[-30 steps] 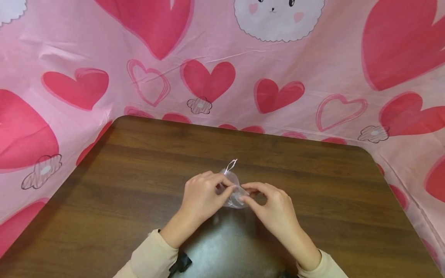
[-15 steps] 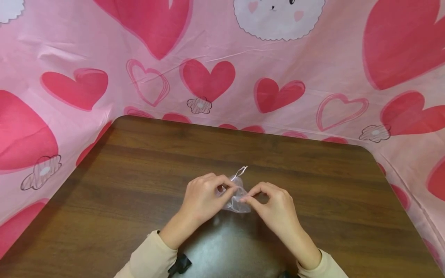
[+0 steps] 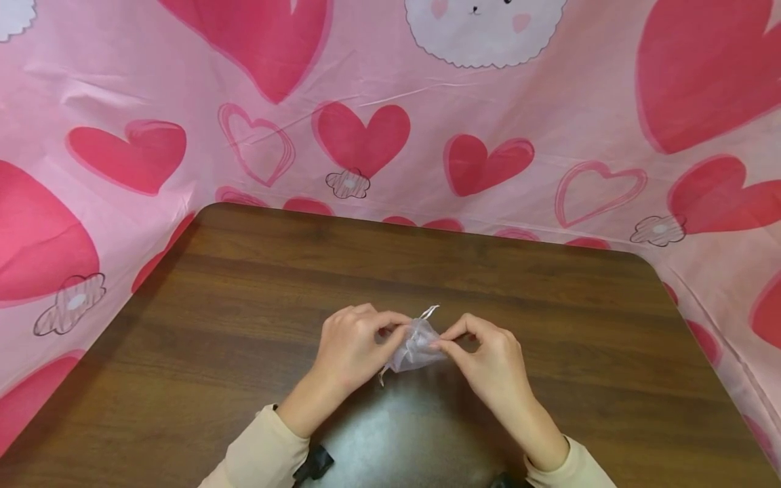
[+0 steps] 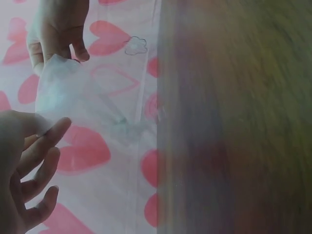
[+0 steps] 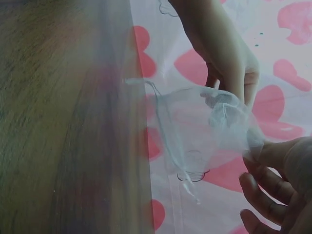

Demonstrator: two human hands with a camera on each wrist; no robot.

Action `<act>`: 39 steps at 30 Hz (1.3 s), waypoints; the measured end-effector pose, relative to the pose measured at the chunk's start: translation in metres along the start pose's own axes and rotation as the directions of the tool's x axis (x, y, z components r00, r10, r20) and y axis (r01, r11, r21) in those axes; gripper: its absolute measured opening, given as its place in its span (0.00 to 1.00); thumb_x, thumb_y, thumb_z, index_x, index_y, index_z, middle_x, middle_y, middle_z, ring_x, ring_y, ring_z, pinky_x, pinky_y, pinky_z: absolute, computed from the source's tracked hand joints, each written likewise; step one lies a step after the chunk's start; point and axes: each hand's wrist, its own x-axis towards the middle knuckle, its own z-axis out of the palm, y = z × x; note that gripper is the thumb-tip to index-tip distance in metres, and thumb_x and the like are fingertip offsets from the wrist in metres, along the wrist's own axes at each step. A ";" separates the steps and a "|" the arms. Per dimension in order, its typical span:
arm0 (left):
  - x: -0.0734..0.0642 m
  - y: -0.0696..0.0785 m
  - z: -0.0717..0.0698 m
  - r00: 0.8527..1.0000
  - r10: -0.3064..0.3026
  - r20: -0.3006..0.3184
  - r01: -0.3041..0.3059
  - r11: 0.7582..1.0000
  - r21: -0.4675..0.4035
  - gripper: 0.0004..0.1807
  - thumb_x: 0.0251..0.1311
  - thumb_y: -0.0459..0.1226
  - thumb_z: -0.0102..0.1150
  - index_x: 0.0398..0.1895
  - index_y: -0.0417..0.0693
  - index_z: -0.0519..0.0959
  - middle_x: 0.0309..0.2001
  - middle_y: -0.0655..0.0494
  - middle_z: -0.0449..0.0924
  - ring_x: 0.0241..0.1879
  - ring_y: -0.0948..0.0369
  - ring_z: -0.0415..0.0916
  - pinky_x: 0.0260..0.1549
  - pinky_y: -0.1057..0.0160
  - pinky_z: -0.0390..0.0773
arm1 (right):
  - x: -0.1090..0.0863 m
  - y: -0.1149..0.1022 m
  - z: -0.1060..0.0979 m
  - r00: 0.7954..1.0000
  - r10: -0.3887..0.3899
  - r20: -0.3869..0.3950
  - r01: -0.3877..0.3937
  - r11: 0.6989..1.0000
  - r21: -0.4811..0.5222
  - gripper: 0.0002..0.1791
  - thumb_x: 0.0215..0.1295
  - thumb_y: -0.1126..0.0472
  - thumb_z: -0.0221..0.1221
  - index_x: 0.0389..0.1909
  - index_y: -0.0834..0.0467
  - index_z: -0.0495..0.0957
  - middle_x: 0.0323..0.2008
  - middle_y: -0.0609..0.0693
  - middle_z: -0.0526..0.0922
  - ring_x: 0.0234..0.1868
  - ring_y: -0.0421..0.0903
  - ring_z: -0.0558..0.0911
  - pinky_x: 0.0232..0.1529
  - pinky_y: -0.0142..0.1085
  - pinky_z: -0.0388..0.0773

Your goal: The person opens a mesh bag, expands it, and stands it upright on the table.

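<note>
Both hands hold a small sheer white drawstring pouch (image 3: 417,347) between them, above the table. My left hand (image 3: 354,346) pinches its left side between thumb and index finger. On the opposite side, my right hand (image 3: 491,352) pinches the fabric with thumb and forefinger. A white cord loop pokes out at the far side of the pouch, and another cord end hangs near the left thumb. In the right wrist view the pouch (image 5: 187,129) spreads out flat and see-through, its cords running along one end. Whether anything lies inside cannot be told.
The dark brown wooden table (image 3: 274,271) lies under the hands. A pink cloth (image 3: 488,102) printed with hearts hangs behind it and along both sides. Near the left sleeve sits a small black object (image 3: 314,464).
The pouch has turned and shifted slightly right between the hands, its far cord loop coming lower. A second cord end now shows by the left thumb. The hands stay nearly in place.
</note>
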 end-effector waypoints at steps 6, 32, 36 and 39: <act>-0.002 0.000 0.000 0.999 0.041 -0.009 -0.041 0.999 0.016 0.07 0.51 0.39 0.72 0.35 0.61 0.90 0.19 0.69 0.80 0.20 0.68 0.71 0.21 0.66 0.69 | 0.001 0.000 -0.001 0.999 -0.043 -0.025 0.042 0.998 -0.045 0.15 0.42 0.68 0.78 0.26 0.48 0.83 0.25 0.37 0.83 0.25 0.34 0.78 0.29 0.25 0.71; 0.001 0.007 0.000 0.999 0.031 0.033 -0.029 0.998 -0.058 0.06 0.49 0.41 0.77 0.29 0.61 0.88 0.24 0.71 0.81 0.22 0.70 0.71 0.23 0.69 0.71 | -0.003 -0.006 0.002 0.988 -0.071 0.135 0.084 0.991 -0.100 0.07 0.51 0.63 0.75 0.29 0.50 0.87 0.28 0.37 0.84 0.26 0.35 0.77 0.26 0.32 0.73; 0.000 0.007 -0.001 0.997 0.057 0.048 -0.055 0.998 -0.034 0.06 0.50 0.40 0.76 0.31 0.62 0.89 0.22 0.71 0.81 0.21 0.71 0.70 0.22 0.69 0.70 | -0.002 -0.004 0.003 0.992 -0.091 0.083 0.101 0.986 -0.134 0.09 0.47 0.62 0.77 0.26 0.48 0.86 0.26 0.36 0.83 0.26 0.34 0.77 0.24 0.33 0.73; -0.001 0.008 -0.001 0.995 0.075 0.063 -0.073 0.997 -0.031 0.07 0.50 0.39 0.76 0.32 0.61 0.90 0.19 0.69 0.79 0.18 0.70 0.67 0.21 0.69 0.68 | -0.002 -0.002 0.004 0.994 -0.101 0.051 0.107 0.984 -0.146 0.11 0.44 0.61 0.78 0.24 0.47 0.84 0.24 0.37 0.83 0.23 0.35 0.76 0.21 0.32 0.70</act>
